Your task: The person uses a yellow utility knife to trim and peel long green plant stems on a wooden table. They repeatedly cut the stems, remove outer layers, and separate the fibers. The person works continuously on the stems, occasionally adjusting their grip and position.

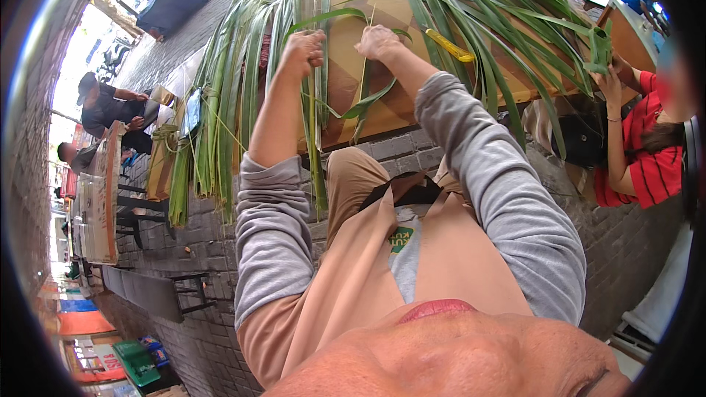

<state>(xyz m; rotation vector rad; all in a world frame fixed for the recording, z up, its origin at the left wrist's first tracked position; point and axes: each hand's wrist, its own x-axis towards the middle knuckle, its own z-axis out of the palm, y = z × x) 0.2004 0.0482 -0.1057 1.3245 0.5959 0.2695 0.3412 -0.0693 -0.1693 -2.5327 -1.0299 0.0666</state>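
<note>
Both of my hands are raised over a brown-patterned table (345, 121). A long green palm leaf strip (336, 13) arches between them. My left hand (303, 54) is closed around one end of the strip, above other leaves hanging over the table edge. My right hand (379, 42) pinches the strip's other part, where a thin pale rib sticks up past the fingers. Below that hand, a loose leaf loop (369, 103) hangs down. A yellow-handled tool (449, 46) lies on the leaves to the right.
Bundled palm leaves (212, 138) drape off the table's left side; more leaves (485, 27) spread across its right. At right, a person in a red striped shirt (642, 165) holds a folded green leaf piece (600, 51). Two people sit at left near another table (99, 204).
</note>
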